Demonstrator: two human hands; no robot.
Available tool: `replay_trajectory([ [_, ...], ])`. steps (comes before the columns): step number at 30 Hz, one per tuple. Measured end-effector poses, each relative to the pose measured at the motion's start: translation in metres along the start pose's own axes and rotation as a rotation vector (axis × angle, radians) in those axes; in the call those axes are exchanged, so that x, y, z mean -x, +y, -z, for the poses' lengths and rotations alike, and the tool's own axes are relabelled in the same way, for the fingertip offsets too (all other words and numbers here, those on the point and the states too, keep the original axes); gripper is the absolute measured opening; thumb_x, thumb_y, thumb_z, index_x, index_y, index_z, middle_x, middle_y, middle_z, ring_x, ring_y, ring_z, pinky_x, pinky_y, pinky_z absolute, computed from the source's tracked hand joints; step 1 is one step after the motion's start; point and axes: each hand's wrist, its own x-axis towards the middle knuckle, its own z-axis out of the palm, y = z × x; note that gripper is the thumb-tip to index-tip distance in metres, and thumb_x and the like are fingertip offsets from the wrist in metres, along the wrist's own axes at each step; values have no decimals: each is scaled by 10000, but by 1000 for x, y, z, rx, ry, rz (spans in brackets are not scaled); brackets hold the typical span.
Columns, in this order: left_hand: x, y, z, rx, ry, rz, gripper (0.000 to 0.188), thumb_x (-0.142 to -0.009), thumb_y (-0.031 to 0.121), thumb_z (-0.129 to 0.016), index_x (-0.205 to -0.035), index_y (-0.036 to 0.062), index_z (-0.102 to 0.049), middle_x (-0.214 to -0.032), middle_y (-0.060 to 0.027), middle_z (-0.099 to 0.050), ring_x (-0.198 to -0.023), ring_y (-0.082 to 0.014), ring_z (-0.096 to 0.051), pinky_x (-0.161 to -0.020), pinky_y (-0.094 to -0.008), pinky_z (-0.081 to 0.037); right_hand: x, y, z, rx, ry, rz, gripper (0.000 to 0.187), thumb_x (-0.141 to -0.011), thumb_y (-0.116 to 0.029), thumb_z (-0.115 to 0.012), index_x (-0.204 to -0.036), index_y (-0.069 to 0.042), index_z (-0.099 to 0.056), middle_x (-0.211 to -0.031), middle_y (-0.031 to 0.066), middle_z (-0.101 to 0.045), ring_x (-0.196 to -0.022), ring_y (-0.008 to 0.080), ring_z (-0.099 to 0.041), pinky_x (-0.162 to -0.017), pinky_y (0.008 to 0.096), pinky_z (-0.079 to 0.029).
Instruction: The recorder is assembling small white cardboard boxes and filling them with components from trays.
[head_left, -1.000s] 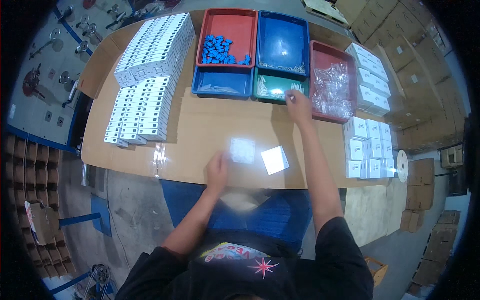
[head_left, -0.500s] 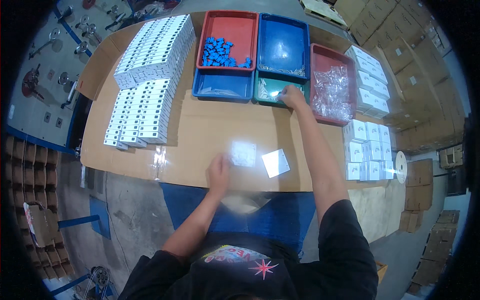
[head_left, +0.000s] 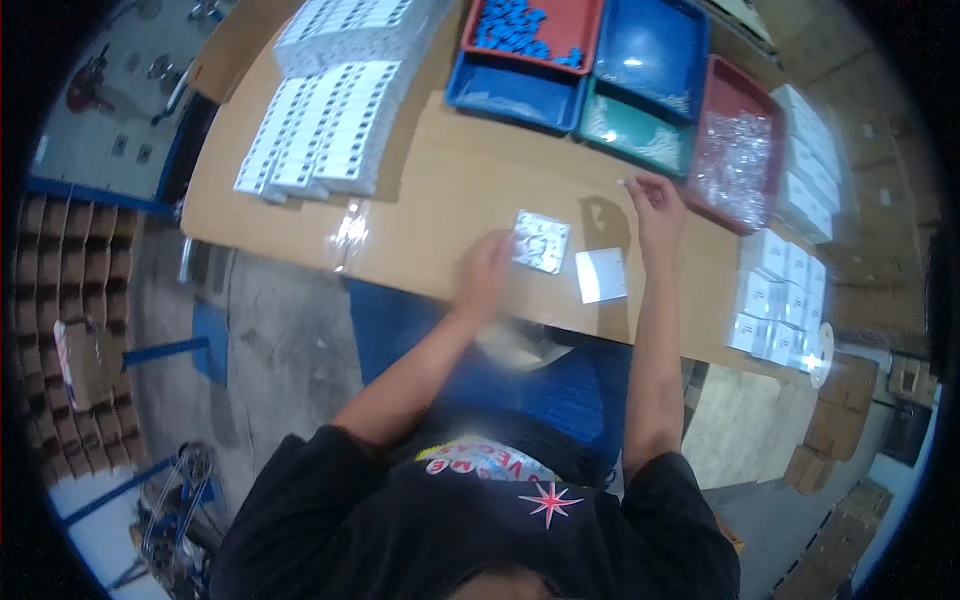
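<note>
My right hand [head_left: 655, 205] is above the cardboard, just in front of the green tray [head_left: 612, 158]. Its fingertips are pinched on a small white piece [head_left: 622, 183], too small to name. My left hand [head_left: 483, 275] is blurred at the left edge of a square, patterned silvery-white plate [head_left: 541, 241]. Its fingers are smeared, so their grip on the plate does not show. To the right of that plate a plain white square [head_left: 601, 276] lies on the table. Inside the green tray are small white pieces [head_left: 660, 148].
White boxes [head_left: 330, 125] are stacked at the left. Behind stand a red tray [head_left: 555, 40] of blue parts, two blue trays [head_left: 640, 60] [head_left: 510, 92], and a red tray [head_left: 700, 190] of clear packets. More white boxes [head_left: 785, 290] and a white reel [head_left: 822, 355] stand at right.
My right hand has come out of the green tray toward me, with a small white piece in its fingertips. My left hand stays by the patterned plate. The whole view has shifted and tilted.
</note>
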Motion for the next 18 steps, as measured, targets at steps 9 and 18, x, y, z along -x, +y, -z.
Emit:
replay_trajectory([
  [9,5,28,10,-32,-95,-153,176,-1042,119,-582,-1085,-12,-692,-898,-108,-640,-783,-183,-612,-712,-292,-487,125,-23,-58,-210,-95,-155,133,-911,-48,-773,-1004,-21,-682,-871,-4,-670,-771,42,-592,-686,208,-483],
  [18,10,32,4,-5,-116,-103,146,-1020,87,-622,-1090,-20,-693,-874,-74,-610,-717,-128,-565,-639,-270,-456,129,-11,-59,-241,-123,-181,139,-908,-61,-781,-992,-17,-680,-819,-37,-639,-685,23,-508,-608,195,-430],
])
